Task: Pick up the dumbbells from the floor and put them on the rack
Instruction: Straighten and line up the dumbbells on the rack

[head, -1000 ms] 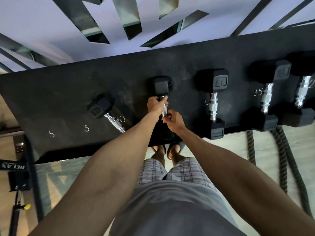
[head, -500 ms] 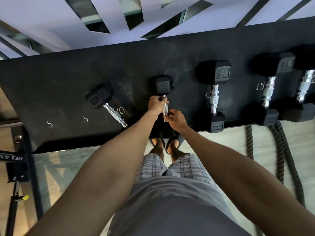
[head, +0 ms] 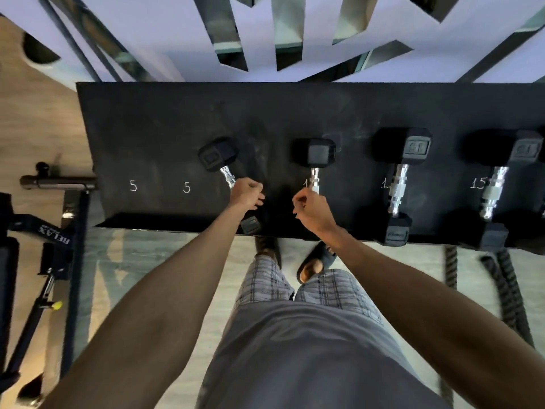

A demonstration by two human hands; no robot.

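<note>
The black rack shelf [head: 153, 137] runs across the view, with chalk numbers on it. A small black hex dumbbell [head: 216, 154] lies tilted on it at left of centre. My left hand [head: 246, 193] is closed around its chrome handle, and its near head pokes out below my wrist. A second small dumbbell [head: 315, 152] lies straight on the shelf at centre. My right hand [head: 312, 206] is curled over the near part of its handle and hides its near head.
Two larger dumbbells marked 15 [head: 399, 187] [head: 495, 187] lie on the shelf to the right. Thick battle ropes [head: 507, 290] trail on the floor at right. A black stand with a RELAX strap [head: 56, 234] and a bar [head: 59, 181] are at left. My sandalled feet [head: 315, 264] are under the shelf edge.
My left hand has let go of the centre dumbbell and moved left onto the tilted dumbbell's handle. My right hand stays at the centre dumbbell. The view has shifted right and closer.
</note>
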